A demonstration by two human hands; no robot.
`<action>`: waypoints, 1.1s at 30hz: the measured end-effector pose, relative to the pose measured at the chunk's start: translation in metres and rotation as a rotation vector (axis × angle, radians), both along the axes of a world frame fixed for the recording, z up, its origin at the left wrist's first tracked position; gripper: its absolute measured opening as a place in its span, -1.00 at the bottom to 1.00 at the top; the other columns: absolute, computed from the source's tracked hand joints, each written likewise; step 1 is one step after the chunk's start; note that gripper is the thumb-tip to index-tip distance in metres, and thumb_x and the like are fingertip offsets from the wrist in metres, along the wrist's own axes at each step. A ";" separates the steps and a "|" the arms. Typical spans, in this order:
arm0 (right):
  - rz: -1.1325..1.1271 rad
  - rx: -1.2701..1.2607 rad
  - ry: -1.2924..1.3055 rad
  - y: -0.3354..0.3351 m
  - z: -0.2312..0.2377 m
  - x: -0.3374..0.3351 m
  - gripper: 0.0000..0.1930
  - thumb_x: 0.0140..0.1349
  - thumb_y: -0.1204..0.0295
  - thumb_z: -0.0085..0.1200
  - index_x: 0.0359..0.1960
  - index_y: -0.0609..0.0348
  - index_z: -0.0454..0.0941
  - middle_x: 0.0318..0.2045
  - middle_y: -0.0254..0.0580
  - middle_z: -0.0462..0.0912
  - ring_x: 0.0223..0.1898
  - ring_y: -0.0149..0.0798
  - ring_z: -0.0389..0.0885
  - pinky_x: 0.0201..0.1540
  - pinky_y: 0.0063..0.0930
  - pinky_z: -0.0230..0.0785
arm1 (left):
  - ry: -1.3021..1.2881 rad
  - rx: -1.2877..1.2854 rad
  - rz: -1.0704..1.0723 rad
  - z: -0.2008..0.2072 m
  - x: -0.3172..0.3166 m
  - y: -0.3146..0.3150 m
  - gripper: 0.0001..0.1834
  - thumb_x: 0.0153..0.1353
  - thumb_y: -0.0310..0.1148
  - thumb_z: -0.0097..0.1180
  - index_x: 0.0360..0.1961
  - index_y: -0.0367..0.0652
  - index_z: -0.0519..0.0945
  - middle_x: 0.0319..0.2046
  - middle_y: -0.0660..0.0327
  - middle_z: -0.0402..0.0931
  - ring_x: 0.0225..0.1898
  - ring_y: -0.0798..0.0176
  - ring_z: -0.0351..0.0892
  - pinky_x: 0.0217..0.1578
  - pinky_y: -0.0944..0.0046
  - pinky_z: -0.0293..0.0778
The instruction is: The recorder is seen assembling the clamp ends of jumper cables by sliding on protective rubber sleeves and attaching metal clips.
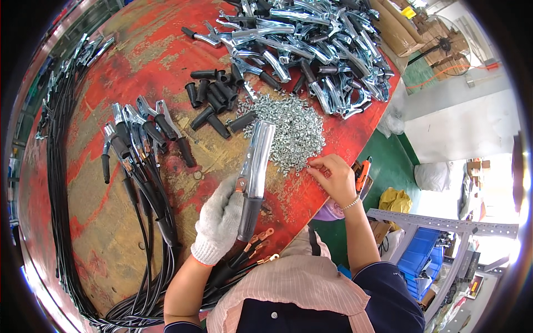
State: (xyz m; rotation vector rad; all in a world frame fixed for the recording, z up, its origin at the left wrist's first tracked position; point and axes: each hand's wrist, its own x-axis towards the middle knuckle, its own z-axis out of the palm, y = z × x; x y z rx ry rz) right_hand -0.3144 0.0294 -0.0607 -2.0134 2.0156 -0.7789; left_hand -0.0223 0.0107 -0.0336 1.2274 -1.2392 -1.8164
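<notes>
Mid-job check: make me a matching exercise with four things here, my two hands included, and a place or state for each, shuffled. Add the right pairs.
Things:
1. Left hand
2. Nuts
3. Right hand
4. Cables

Places and states:
A. bare, with a bracelet at the wrist
B. black, running along the left side of the table
C. in a pale glove, holding a metal clamp
D. small and silvery, spread in a loose heap

Pairs: 1-C, 2-D, 3-A, 4-B
</notes>
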 end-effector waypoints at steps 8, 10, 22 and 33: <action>0.074 -0.013 -0.086 -0.011 0.012 0.011 -0.86 -0.01 0.42 0.36 -0.40 0.12 0.69 -0.45 -0.25 0.63 -0.45 -0.26 0.62 -0.37 -0.45 0.48 | -0.042 -0.045 0.006 -0.005 -0.001 0.004 -0.58 0.45 -0.41 -0.29 0.29 -0.21 0.28 -0.38 0.13 0.60 -0.59 0.38 0.54 -0.58 0.41 0.50; 0.106 -0.053 -0.262 -0.011 0.033 0.036 -0.83 -0.09 0.50 0.39 -0.41 0.13 0.69 -0.47 -0.24 0.62 -0.42 -0.23 0.61 -0.37 -0.43 0.46 | -0.072 -0.043 0.040 0.003 -0.004 0.005 -0.62 0.39 -0.42 -0.13 0.20 -0.25 0.40 -0.40 0.19 0.58 -0.48 0.39 0.56 -0.45 0.38 0.50; 0.361 -0.204 -0.316 -0.028 0.054 0.119 -0.79 -0.10 0.55 0.42 -0.37 0.08 0.72 -0.51 -0.28 0.60 -0.48 -0.31 0.58 -0.46 -0.48 0.40 | -0.132 -0.203 0.062 0.011 -0.002 0.006 -0.63 0.36 -0.39 -0.06 0.15 -0.23 0.46 -0.53 0.13 0.59 -0.57 0.32 0.62 -0.50 0.29 0.52; 0.322 -0.241 -0.231 -0.025 0.058 0.118 -0.78 -0.13 0.54 0.45 -0.40 0.09 0.71 -0.52 -0.27 0.62 -0.47 -0.25 0.58 -0.42 -0.41 0.39 | -0.199 -0.184 0.026 0.020 -0.004 0.004 -0.63 0.35 -0.38 -0.04 0.14 -0.24 0.47 -0.51 0.08 0.60 -0.56 0.26 0.64 -0.48 0.25 0.52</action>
